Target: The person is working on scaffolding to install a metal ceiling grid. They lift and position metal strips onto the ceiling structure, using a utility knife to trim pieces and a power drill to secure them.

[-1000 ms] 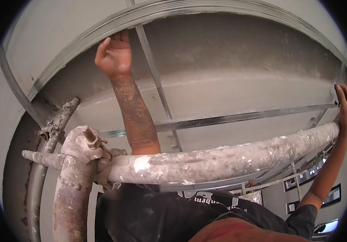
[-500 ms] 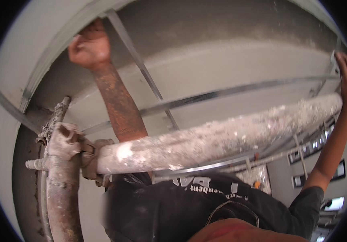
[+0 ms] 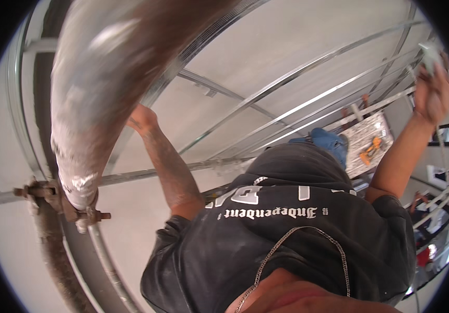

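Pale background (image 3: 308,31), metal strips (image 3: 287,80); left hand (image 3: 144,119) partly behind pipe (image 3: 94,104), cannot tell grip; right hand (image 3: 433,96) grasps blurred whitish piece (image 3: 430,55).

Indoor construction site
Spattered scaffold pipe (image 3: 99,104), exposed metal framing strips (image 3: 292,76), and a yellow power tool (image 3: 371,150) lying on a paint-flecked board (image 3: 357,134) show it.

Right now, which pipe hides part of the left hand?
The thick whitish pipe, upper left, overlaps the left hand; the brown pipe and thin grey pipe lie lower, clear of that hand.
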The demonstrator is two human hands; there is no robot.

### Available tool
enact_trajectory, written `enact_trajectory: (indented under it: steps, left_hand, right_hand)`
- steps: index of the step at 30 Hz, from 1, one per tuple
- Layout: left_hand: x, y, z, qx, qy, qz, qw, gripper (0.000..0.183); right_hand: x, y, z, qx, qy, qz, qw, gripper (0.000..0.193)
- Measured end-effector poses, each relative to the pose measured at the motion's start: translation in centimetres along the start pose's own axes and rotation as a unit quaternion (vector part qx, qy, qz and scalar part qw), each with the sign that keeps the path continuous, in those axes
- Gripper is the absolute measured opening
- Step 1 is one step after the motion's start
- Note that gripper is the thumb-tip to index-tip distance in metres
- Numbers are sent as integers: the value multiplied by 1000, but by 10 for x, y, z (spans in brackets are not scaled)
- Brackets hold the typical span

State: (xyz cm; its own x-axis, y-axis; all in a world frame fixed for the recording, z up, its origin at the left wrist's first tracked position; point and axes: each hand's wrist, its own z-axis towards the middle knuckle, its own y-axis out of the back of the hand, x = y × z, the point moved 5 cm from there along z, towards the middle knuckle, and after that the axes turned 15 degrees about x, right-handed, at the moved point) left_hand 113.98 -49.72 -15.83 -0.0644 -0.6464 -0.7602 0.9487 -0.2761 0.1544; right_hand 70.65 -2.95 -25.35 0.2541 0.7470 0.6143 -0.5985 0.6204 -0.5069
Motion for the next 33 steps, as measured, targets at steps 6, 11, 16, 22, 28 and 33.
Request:
enact_trajectory:
  steps: [6, 11, 16, 22, 28, 33]
  left_hand:
    - [-34, -15, 2, 20, -3, 171, 985, 47]
    - [-51, -13, 64, 23, -9, 144, 989, 61]
    - [-55, -44, 108, 86, -100, 111, 985, 33]
    - [-32, -57, 110, -17, -106, 190, 976, 22]
    - [-35, -70, 106, -59, -118, 228, 965, 20]
    - [-33, -64, 105, -76, -107, 227, 965, 21]
  right_hand:
    - [-228, -98, -99, 91, -339, 168, 921, 38]
    - [-300, -216, -143, 187, -463, 231, 835, 30]
    - [-329, -293, -151, 256, -476, 296, 788, 30]
    - [-340, -338, -135, 308, -375, 316, 815, 36]
    - [-334, -382, -100, 291, -382, 501, 719, 34]
    - [-319, -409, -85, 224, -389, 634, 630, 32]
